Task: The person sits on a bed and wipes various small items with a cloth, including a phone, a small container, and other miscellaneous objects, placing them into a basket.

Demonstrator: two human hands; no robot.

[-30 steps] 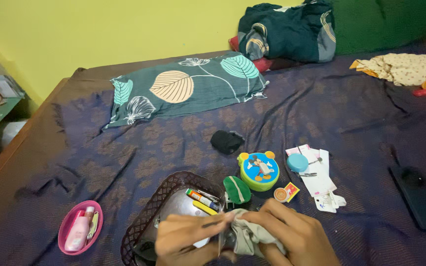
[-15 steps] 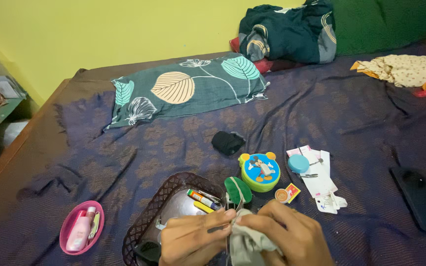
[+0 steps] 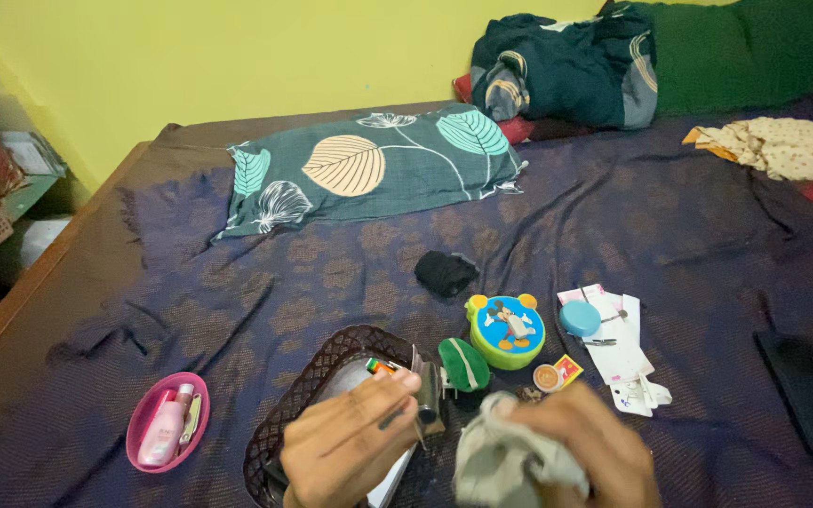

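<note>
Yellow wall (image 3: 237, 66) behind a bed (image 3: 689, 235) with patterned purple cover; wooden frame edge (image 3: 39, 282) at left.

On the bed (image 3: 670, 216), the left hand (image 3: 350, 447) holds a small metal object (image 3: 428, 400) over a dark woven basket (image 3: 308, 395). The right hand (image 3: 595, 456) clutches a grey cloth (image 3: 501, 461). A round green cartoon tin (image 3: 507, 331) sits just beyond, a pink tray (image 3: 143, 423) well left.
</note>
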